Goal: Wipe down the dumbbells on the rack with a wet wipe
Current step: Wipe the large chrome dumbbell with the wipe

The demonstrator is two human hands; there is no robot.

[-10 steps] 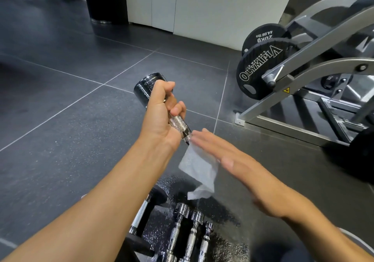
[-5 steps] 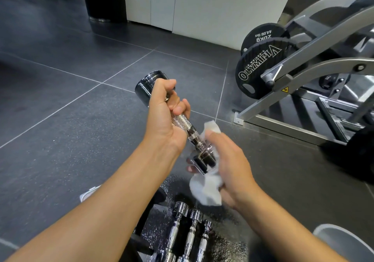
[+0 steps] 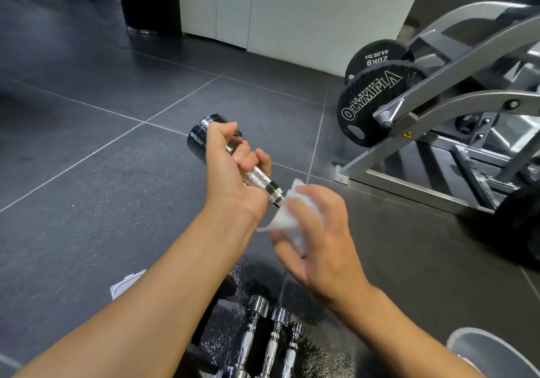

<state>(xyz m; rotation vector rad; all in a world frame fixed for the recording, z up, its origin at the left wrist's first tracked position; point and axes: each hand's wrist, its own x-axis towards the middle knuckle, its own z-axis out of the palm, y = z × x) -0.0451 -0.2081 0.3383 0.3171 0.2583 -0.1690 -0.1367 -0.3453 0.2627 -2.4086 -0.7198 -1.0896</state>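
My left hand [image 3: 230, 179] grips the knurled handle of a chrome dumbbell [image 3: 261, 177], held tilted in the air, its far head [image 3: 201, 133] pointing up and left. My right hand [image 3: 315, 237] holds a white wet wipe [image 3: 287, 214] wrapped over the dumbbell's near head, which the wipe and my fingers hide. Below my arms, three small chrome dumbbells [image 3: 274, 336] lie side by side on the dark speckled rack [image 3: 318, 354].
A grey weight machine [image 3: 444, 132] with black Olympia plates [image 3: 365, 108] stands to the right on the dark tiled floor. A white wipe pack [image 3: 125, 282] lies on the floor at my left forearm. A pale round container rim [image 3: 491, 351] shows at bottom right.
My right hand went from flat and open over the hanging wipe to cupping the wipe around the near head. The near head, bare half a second ago, is now covered.
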